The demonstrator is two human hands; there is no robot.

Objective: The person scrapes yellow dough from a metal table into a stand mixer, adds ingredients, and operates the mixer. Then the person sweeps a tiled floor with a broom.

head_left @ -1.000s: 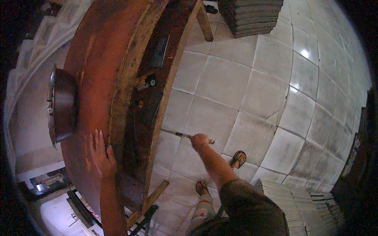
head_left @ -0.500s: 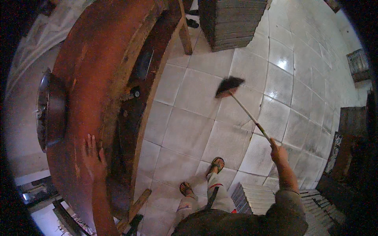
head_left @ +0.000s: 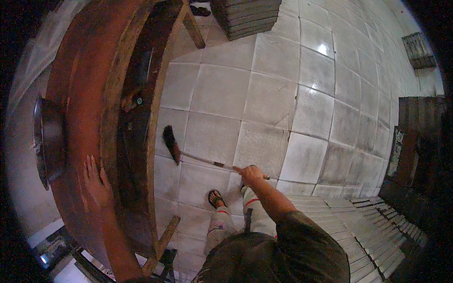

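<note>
My right hand (head_left: 251, 175) is wrapped round the handle of a broom (head_left: 198, 159), in front of my feet. The broom slants out to the left, and its dark bristle head (head_left: 171, 141) is close to the front edge of the wooden table (head_left: 78, 127). On the reddish-brown tabletop lies my left hand (head_left: 97, 185), fingers stretched and holding nothing. Beyond that hand, at the table's far left side, is a dark round metal pan (head_left: 49, 141). White-grey tiles (head_left: 214, 94) make up the floor under the broom.
A wooden table leg (head_left: 194, 29) and a tall grey stack (head_left: 247, 16) stand at the top. Stacked tiles (head_left: 325, 221) lie to the right of my legs. More dark stacks (head_left: 417, 115) line the right wall. A slanting wooden leg (head_left: 165, 238) is near my left foot.
My right hand has swung the broom leftward and nearer to me, from the open floor to beside the table. The view has shifted a little. My left hand stays on the tabletop.
</note>
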